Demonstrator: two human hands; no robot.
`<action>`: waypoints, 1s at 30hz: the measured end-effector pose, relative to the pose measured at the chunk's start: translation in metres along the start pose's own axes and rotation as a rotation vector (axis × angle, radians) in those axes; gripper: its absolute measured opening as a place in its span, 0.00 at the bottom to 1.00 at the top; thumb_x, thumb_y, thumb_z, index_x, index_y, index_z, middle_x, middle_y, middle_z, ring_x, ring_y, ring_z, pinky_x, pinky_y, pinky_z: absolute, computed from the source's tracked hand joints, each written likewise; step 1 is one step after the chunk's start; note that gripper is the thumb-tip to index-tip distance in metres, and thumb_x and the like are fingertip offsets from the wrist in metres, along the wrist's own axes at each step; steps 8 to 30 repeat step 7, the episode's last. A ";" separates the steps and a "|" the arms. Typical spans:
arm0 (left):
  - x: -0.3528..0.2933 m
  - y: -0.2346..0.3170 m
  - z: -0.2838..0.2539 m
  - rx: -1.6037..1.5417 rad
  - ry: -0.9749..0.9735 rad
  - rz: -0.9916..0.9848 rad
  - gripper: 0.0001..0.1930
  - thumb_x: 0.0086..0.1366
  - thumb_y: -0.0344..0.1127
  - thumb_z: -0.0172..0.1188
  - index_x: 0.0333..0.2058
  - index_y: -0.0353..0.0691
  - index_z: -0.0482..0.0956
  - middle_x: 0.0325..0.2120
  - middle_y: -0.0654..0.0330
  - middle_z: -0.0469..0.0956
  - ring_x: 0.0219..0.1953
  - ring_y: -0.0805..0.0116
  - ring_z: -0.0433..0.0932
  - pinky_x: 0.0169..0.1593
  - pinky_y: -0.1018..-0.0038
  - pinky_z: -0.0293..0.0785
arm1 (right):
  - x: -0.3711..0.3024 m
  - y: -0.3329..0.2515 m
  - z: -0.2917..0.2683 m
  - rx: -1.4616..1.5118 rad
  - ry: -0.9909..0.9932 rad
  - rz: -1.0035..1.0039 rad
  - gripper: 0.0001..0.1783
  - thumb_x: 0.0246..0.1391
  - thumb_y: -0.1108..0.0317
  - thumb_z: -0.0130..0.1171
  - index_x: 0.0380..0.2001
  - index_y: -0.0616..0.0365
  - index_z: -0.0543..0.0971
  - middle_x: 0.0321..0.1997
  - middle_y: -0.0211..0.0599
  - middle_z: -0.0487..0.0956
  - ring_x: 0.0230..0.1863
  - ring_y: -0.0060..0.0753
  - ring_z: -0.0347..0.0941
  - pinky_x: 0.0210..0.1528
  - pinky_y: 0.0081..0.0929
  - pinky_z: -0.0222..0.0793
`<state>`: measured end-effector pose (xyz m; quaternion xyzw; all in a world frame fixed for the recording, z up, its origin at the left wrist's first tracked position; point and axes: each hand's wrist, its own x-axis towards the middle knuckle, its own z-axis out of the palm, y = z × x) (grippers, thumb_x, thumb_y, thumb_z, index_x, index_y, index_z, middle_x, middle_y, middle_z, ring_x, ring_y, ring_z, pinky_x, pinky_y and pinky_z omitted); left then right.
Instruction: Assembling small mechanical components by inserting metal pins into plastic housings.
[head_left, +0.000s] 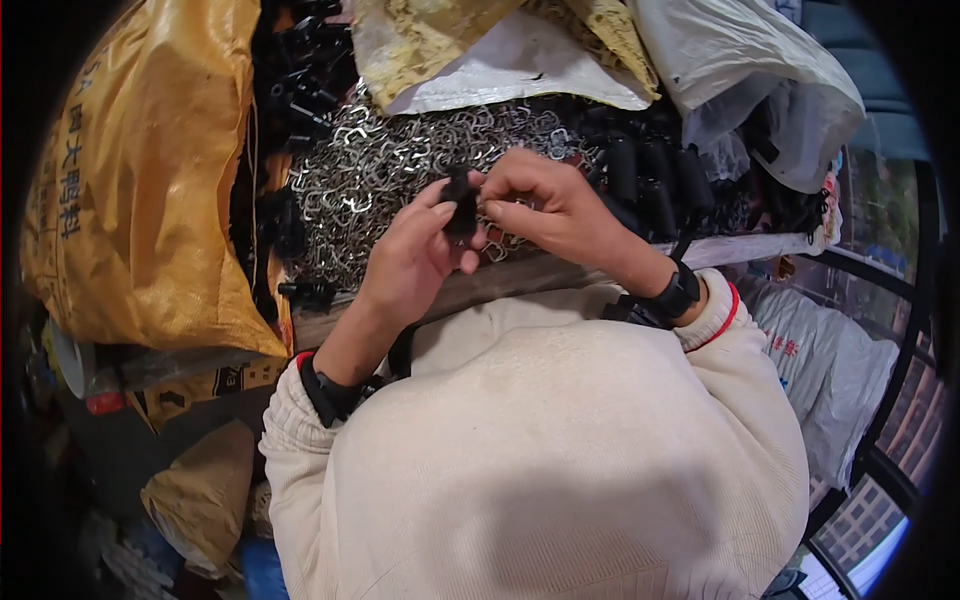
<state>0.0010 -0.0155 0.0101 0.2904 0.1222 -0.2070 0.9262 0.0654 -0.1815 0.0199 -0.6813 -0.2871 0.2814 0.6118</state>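
Upright between the thumb and fingers of my left hand [410, 250] is a small black plastic part [460, 212], its exact kind unclear. My right hand [545, 200] is closed in a pinch just to the right of that part. Whatever sits between its fingertips is too small or too hidden to name. Below and beyond both hands spreads a heap of small bent silvery metal clips [345, 185].
Black cylindrical parts [655, 175] lie to the right, more black pieces [300, 95] at the far left. An orange woven sack [150, 190] stands left; a white plastic bag [745, 60] sits far right. The wooden table edge [540, 280] runs below my hands.
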 end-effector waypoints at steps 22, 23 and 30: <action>0.002 -0.011 -0.017 0.024 0.020 -0.062 0.20 0.59 0.36 0.49 0.48 0.35 0.60 0.37 0.59 0.70 0.36 0.72 0.72 0.32 0.82 0.70 | 0.003 -0.019 0.000 -0.753 0.032 -0.244 0.02 0.46 0.73 0.51 0.25 0.59 0.72 0.36 0.30 0.67 0.39 0.33 0.63 0.51 0.19 0.56; 0.002 -0.011 -0.017 0.024 0.020 -0.062 0.20 0.59 0.36 0.49 0.48 0.35 0.60 0.37 0.59 0.70 0.36 0.72 0.72 0.32 0.82 0.70 | 0.003 -0.019 0.000 -0.753 0.032 -0.244 0.02 0.46 0.73 0.51 0.25 0.59 0.72 0.36 0.30 0.67 0.39 0.33 0.63 0.51 0.19 0.56; 0.002 -0.011 -0.017 0.024 0.020 -0.062 0.20 0.59 0.36 0.49 0.48 0.35 0.60 0.37 0.59 0.70 0.36 0.72 0.72 0.32 0.82 0.70 | 0.003 -0.019 0.000 -0.753 0.032 -0.244 0.02 0.46 0.73 0.51 0.25 0.59 0.72 0.36 0.30 0.67 0.39 0.33 0.63 0.51 0.19 0.56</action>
